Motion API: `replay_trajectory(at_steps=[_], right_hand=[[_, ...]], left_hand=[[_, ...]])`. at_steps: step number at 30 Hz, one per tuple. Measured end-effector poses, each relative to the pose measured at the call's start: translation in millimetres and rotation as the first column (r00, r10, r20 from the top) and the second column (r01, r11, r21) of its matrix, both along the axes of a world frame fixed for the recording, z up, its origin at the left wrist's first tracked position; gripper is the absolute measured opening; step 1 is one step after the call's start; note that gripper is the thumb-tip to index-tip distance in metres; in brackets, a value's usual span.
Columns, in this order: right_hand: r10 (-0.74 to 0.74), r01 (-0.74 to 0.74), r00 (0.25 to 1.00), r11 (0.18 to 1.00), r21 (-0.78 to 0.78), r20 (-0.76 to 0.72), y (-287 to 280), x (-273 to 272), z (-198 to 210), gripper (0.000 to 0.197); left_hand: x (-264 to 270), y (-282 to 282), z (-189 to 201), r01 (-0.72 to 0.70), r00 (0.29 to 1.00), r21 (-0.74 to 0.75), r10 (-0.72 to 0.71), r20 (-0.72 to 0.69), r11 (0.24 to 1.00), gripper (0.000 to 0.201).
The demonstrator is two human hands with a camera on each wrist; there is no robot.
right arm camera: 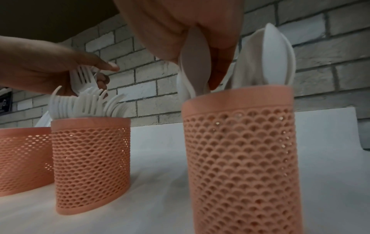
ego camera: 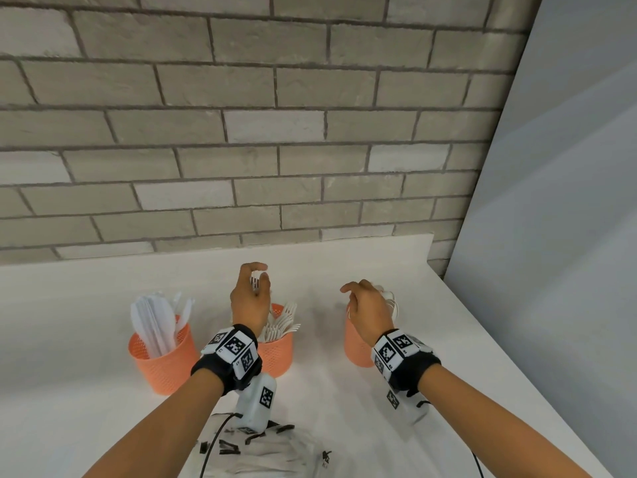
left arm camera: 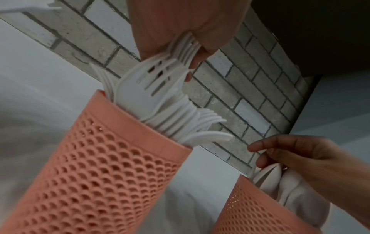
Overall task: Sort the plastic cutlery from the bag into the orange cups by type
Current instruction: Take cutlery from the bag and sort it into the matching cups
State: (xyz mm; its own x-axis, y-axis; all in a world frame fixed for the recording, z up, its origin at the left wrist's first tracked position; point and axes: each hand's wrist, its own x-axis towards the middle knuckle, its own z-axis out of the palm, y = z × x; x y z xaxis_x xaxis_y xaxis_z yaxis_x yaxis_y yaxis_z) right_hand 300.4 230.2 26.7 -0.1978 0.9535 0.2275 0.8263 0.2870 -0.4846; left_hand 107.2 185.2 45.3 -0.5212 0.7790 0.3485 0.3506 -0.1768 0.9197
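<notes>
The left hand (ego camera: 250, 298) is raised over the middle orange cup (ego camera: 275, 353), its fingers and thumb curled round a small bunch of white plastic forks (left arm camera: 176, 57), tines up, whose lower ends reach down among the forks already standing in that cup. The right hand (ego camera: 368, 313) hangs over the right orange cup (ego camera: 356, 343), its fingers pinching the bowls of a few white plastic spoons (right arm camera: 195, 63) whose handles are down inside the cup; more spoons (right arm camera: 274, 55) stand upright against the cup's far wall. The middle cup is packed with forks, their tines fanning out above the rim toward the right. To the left, just beside it, stands the left orange cup (ego camera: 162, 360) with white plastic knives (ego camera: 155, 326) sticking up out of it. All three cups are perforated and stand in a row on a white counter (ego camera: 448, 339) that ends at a grey brick wall (ego camera: 241, 132). Near the counter's front edge, below the forearms, lies a crumpled clear plastic bag (ego camera: 269, 453) with black printing, partly hidden by the left wrist camera.
</notes>
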Motion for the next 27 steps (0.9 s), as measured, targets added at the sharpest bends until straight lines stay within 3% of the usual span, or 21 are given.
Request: replay_trajectory(at_steps=[4,6,9,13,15,18,20,22,24,27], right_hand=[[0.015,-0.016,0.999,1.000,-0.005,-0.049,-0.8,2.4,5.5,0.026],[0.045,-0.044,0.999,0.998,-0.044,0.005,-0.1,4.1,7.2,0.030],[0.043,-0.050,0.980,0.998,0.028,0.193,3.1,4.3,5.6,0.027],[-0.025,-0.017,0.971,0.985,0.174,0.240,4.4,3.3,0.4,0.025],[-0.040,-0.004,0.961,0.987,0.161,0.272,4.3,4.9,-0.5,0.024],[-0.036,-0.006,0.945,0.992,0.127,0.324,4.1,7.7,3.6,0.050],[-0.033,0.025,0.916,0.999,0.025,0.399,3.6,12.5,7.0,0.050],[-0.012,0.021,0.918,1.000,-0.020,0.397,3.1,15.0,8.9,0.048],[0.011,0.005,0.931,0.999,-0.043,0.364,2.8,16.2,8.2,0.051],[0.002,0.020,0.933,0.998,-0.059,0.360,0.1,21.0,8.2,0.064]], left_hand=[[-0.2,2.3,-1.3,0.058,0.998,-0.028,-0.057,0.040,0.998,0.009],[-0.8,3.7,-1.9,0.075,0.996,-0.062,-0.072,0.048,0.995,0.006],[-0.5,5.9,-7.1,0.072,0.996,-0.136,-0.078,-0.036,0.988,0.014],[-0.3,5.3,-13.1,-0.005,0.985,-0.189,-0.027,-0.171,0.982,0.023],[-0.1,2.9,-15.9,-0.023,0.973,-0.186,-0.021,-0.229,0.982,0.029],[1.9,-1.0,-23.0,-0.006,0.935,-0.204,-0.067,-0.347,0.979,0.046],[1.7,0.9,-26.9,-0.024,0.857,-0.362,-0.167,-0.488,0.932,0.057],[2.3,2.5,-25.9,-0.115,0.770,-0.514,-0.250,-0.586,0.850,0.050],[5.0,-0.8,-18.1,-0.122,0.767,-0.570,-0.288,-0.574,0.813,0.056],[8.6,-6.7,-9.5,-0.111,0.795,-0.545,-0.255,-0.551,0.831,0.065]])
